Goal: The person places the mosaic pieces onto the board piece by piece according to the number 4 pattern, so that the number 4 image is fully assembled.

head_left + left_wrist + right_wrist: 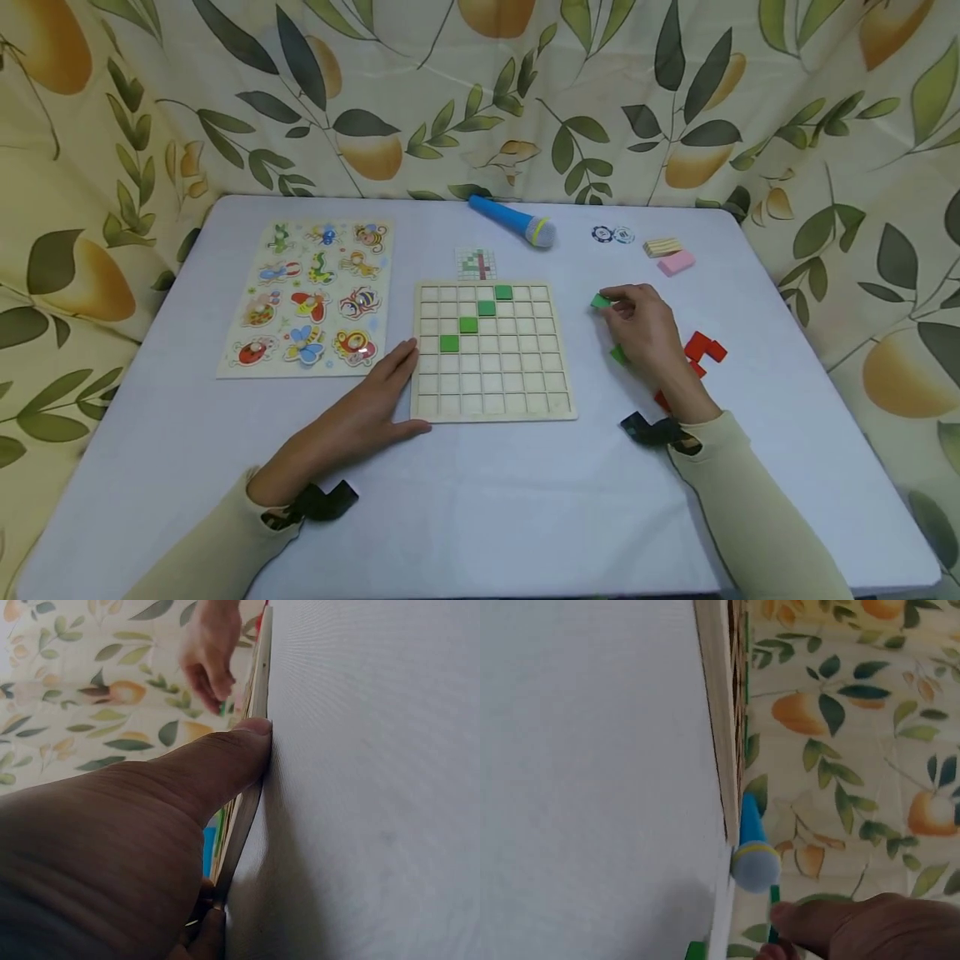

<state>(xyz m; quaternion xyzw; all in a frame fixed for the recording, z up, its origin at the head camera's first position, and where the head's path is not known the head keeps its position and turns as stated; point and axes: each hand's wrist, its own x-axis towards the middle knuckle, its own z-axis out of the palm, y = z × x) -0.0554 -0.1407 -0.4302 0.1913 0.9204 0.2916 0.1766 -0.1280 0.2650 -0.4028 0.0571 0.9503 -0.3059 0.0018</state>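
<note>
A wooden grid board [491, 379] lies on the table, with green square tiles [468, 325] set in a diagonal of cells. My left hand [367, 408] rests against its near left corner, thumb along the front edge and fingers at the left side; the thumb [217, 761] presses the board's edge in the left wrist view. Right of the board, my right hand [641, 329] pinches a green tile [600, 301] between thumb and fingers, and that tile [774, 896] stands on edge in the right wrist view. Another green tile [618, 355] lies partly under this hand.
Several red tiles [697, 345] lie beside the right wrist. Behind the board are a small pattern card [476, 264] and a blue toy microphone [510, 218]. An insect puzzle board [307, 296] lies left; two round chips [612, 234], wooden sticks [662, 247] and a pink block [677, 263] sit back right.
</note>
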